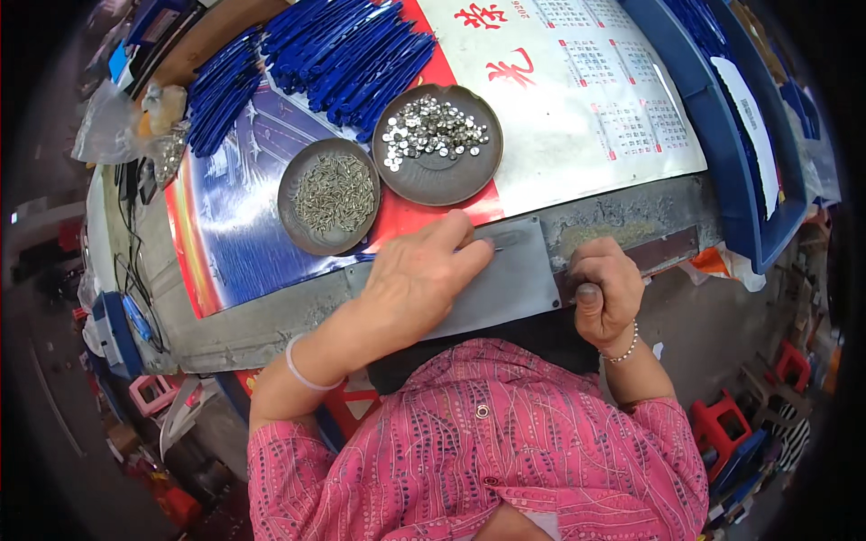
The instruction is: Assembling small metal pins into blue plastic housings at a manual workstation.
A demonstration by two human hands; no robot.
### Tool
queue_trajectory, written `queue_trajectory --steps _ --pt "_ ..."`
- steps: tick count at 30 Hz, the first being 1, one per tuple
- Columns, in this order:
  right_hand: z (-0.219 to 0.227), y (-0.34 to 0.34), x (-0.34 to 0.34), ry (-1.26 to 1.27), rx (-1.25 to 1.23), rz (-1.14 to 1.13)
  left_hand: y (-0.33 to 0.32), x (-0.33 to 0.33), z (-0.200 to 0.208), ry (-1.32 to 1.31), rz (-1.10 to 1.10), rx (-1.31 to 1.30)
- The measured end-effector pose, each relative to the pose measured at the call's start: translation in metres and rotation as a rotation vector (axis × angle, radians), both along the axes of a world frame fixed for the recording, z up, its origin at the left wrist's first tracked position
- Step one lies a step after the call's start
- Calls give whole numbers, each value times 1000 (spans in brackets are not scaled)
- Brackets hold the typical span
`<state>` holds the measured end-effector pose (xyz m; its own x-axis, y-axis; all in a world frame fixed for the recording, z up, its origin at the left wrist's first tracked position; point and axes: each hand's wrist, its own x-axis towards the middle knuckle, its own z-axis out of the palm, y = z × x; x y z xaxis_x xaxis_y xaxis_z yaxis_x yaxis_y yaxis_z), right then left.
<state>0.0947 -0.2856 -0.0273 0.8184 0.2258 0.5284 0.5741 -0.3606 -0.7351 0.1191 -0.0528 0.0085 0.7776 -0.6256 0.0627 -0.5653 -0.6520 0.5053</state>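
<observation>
A flat grey metal plate (505,293) lies at the front edge of the table before me. My left hand (419,275) is over its left part, thumb and fingers drawn together at the plate's surface; anything between the tips is too small to make out. At the plate's right end, my right hand (606,293) is curled closed, and whatever it may hold is hidden. Beyond my left hand, a round dark dish (290,225) contains many small metal pins. Touching it on the right, a larger round dish (446,194) contains small shiny silver discs.
Bundles of blue strip-like pieces (352,59) are piled at the far left. A printed calendar sheet (559,135) covers much of the table. Along the right side stands a deep blue bin (722,135). Clear plastic bags (108,126) and dark cables (131,261) are at the left edge.
</observation>
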Motion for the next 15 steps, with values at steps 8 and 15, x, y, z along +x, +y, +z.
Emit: queue_trajectory --steps 8,15 --pt "0 -2 2 -26 1 16 33 -26 10 102 135 69" --pt "3 1 -2 -44 -14 28 -21 -4 6 17 69 -32"
